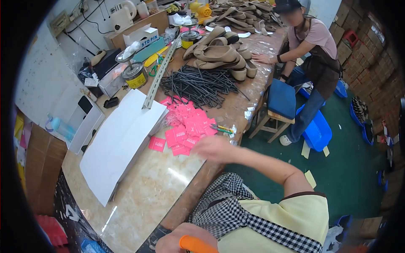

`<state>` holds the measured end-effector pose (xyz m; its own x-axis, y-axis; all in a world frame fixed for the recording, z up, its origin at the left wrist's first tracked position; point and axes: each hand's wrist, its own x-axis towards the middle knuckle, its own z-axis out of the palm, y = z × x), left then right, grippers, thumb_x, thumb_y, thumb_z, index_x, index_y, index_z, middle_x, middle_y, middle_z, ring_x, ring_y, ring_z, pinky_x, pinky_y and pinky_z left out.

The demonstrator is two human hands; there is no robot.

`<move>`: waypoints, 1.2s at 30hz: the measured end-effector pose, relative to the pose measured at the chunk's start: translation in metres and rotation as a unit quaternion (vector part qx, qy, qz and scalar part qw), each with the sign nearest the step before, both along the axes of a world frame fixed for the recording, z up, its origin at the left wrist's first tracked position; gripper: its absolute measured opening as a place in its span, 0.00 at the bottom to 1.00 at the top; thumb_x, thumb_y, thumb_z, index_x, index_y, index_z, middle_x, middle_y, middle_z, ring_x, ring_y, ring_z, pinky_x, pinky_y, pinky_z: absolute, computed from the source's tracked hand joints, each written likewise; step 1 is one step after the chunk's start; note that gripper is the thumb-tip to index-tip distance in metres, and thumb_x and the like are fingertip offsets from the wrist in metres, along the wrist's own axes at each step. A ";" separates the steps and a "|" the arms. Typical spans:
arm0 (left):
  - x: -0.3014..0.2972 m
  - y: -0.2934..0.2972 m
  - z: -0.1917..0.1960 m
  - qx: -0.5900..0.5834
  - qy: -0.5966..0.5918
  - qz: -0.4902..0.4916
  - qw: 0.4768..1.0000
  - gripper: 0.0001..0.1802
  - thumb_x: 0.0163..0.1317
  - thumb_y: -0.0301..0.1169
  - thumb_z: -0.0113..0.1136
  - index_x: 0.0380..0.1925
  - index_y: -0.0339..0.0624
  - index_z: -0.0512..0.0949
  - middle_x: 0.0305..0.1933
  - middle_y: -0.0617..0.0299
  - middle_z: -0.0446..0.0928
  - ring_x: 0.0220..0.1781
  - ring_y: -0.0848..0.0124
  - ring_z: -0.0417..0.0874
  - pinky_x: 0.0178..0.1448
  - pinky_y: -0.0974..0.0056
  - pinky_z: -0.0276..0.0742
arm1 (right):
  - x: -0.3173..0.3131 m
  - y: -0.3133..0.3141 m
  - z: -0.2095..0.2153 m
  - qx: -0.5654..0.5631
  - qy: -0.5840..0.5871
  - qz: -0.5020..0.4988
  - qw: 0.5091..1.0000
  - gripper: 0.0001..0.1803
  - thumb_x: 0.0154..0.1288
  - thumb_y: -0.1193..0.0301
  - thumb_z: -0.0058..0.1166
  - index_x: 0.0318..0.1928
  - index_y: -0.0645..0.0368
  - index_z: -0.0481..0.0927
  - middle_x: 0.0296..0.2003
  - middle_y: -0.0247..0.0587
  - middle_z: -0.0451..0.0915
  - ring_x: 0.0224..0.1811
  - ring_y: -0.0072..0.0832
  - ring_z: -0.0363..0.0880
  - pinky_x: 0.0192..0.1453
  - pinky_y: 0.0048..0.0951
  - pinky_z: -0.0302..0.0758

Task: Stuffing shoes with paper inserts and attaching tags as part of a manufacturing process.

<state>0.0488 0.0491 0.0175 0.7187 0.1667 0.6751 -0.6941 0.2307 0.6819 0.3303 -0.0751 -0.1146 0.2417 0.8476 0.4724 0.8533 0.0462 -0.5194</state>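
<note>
My right hand (216, 149) reaches across the table edge beside a heap of pink square tags (192, 125). Motion smears its fingers, so whether it holds anything does not show. A pair of small snips with green and yellow handles (222, 129) lies just beyond this hand. At the bottom edge, close to my checked apron (228, 215), is part of my left hand (171, 238). Something smooth and orange (196, 243) covers or lies against it; I cannot make out which, and its fingers are mostly hidden.
Black thin sticks (198, 86) are heaped behind the tags, with tan shoes (219, 52) piled beyond. White sheets (122, 139) and a slotted metal bar (160, 76) lie left. A co-worker (310, 46) stands at the far right by a blue-topped stool (280, 98) and blue bins (316, 128).
</note>
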 end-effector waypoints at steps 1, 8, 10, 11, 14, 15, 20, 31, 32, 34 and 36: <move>0.020 0.004 0.007 -0.011 -0.053 -0.067 0.996 0.15 0.56 0.52 0.70 0.38 0.59 0.84 0.33 0.52 0.79 0.31 0.58 0.80 0.33 0.59 0.77 | 0.026 -0.010 0.008 -0.001 0.010 -0.042 0.999 0.12 0.64 0.72 0.56 0.48 0.56 0.82 0.46 0.40 0.82 0.51 0.39 0.79 0.55 0.37 0.76; 0.104 0.042 0.013 0.061 0.068 -0.035 0.995 0.10 0.52 0.34 0.69 0.31 0.41 0.85 0.29 0.48 0.82 0.29 0.61 0.83 0.37 0.64 0.78 | 0.197 -0.024 0.033 -0.048 -0.019 -0.256 0.965 0.15 0.65 0.67 0.56 0.49 0.58 0.81 0.48 0.44 0.81 0.53 0.43 0.78 0.58 0.37 0.75; 0.137 0.061 -0.016 0.231 0.206 0.178 0.934 0.11 0.54 0.32 0.67 0.35 0.38 0.85 0.35 0.52 0.84 0.35 0.63 0.84 0.42 0.64 0.78 | 0.257 -0.055 -0.012 -0.075 -0.021 -0.349 0.934 0.18 0.66 0.62 0.56 0.51 0.59 0.81 0.49 0.48 0.80 0.55 0.44 0.78 0.60 0.39 0.73; 0.141 0.076 -0.040 0.241 0.259 0.241 0.904 0.10 0.57 0.30 0.65 0.37 0.38 0.85 0.38 0.54 0.84 0.38 0.66 0.84 0.44 0.65 0.78 | 0.284 -0.049 -0.031 -0.084 0.005 -0.380 0.921 0.20 0.66 0.60 0.57 0.53 0.58 0.80 0.53 0.50 0.78 0.58 0.45 0.76 0.61 0.39 0.72; 0.123 0.112 -0.104 0.154 0.432 0.350 0.817 0.09 0.63 0.25 0.58 0.41 0.35 0.83 0.43 0.57 0.83 0.42 0.71 0.81 0.49 0.68 0.75 | 0.323 -0.011 -0.048 -0.072 -0.048 -0.401 0.912 0.25 0.67 0.55 0.55 0.57 0.57 0.77 0.57 0.56 0.74 0.60 0.49 0.73 0.63 0.41 0.71; 0.113 0.118 -0.115 0.155 0.435 0.351 0.815 0.09 0.63 0.25 0.58 0.41 0.35 0.83 0.43 0.57 0.83 0.42 0.71 0.81 0.49 0.68 0.75 | 0.333 0.002 -0.049 -0.116 -0.023 -0.427 0.896 0.28 0.67 0.51 0.53 0.60 0.56 0.75 0.58 0.58 0.73 0.61 0.53 0.71 0.64 0.44 0.70; 0.072 0.131 -0.145 0.128 0.498 0.407 0.755 0.10 0.66 0.24 0.55 0.44 0.33 0.82 0.45 0.59 0.83 0.41 0.76 0.80 0.46 0.72 0.75 | 0.339 0.039 -0.068 -0.196 0.034 -0.466 0.862 0.35 0.65 0.40 0.48 0.64 0.47 0.70 0.59 0.66 0.70 0.62 0.63 0.66 0.67 0.51 0.65; 0.091 0.116 -0.153 0.136 0.529 0.364 0.754 0.10 0.64 0.25 0.58 0.43 0.34 0.83 0.45 0.56 0.83 0.41 0.73 0.82 0.47 0.68 0.77 | 0.269 0.052 0.092 -0.217 -0.055 -0.384 0.896 0.27 0.68 0.44 0.48 0.57 0.47 0.80 0.34 0.48 0.85 0.45 0.45 0.83 0.50 0.43 0.79; 0.097 0.113 -0.151 0.132 0.516 0.360 0.766 0.10 0.63 0.24 0.58 0.43 0.34 0.83 0.44 0.55 0.84 0.42 0.72 0.82 0.47 0.67 0.77 | 0.281 0.055 0.104 -0.144 -0.086 -0.391 0.905 0.29 0.66 0.44 0.50 0.58 0.48 0.79 0.34 0.50 0.84 0.45 0.46 0.83 0.51 0.43 0.79; 0.111 0.104 -0.144 0.149 0.498 0.336 0.785 0.10 0.63 0.24 0.58 0.43 0.35 0.83 0.45 0.55 0.84 0.42 0.71 0.83 0.48 0.67 0.77 | 0.336 0.051 0.102 -0.089 -0.142 -0.406 0.898 0.33 0.64 0.42 0.52 0.61 0.49 0.76 0.38 0.53 0.84 0.47 0.49 0.82 0.54 0.43 0.77; 0.129 0.097 -0.132 0.164 0.482 0.323 0.798 0.11 0.63 0.23 0.58 0.44 0.35 0.83 0.45 0.54 0.84 0.42 0.70 0.83 0.49 0.67 0.77 | 0.384 0.048 0.065 -0.103 -0.167 -0.404 0.894 0.36 0.63 0.40 0.52 0.62 0.50 0.74 0.42 0.55 0.83 0.49 0.51 0.81 0.56 0.43 0.76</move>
<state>0.1774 0.1465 -0.1141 0.7659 0.6406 -0.0552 0.2872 -0.2641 0.9207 0.7140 -0.0268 -0.0500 0.6888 0.5375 0.4864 0.6741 -0.7217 -0.1570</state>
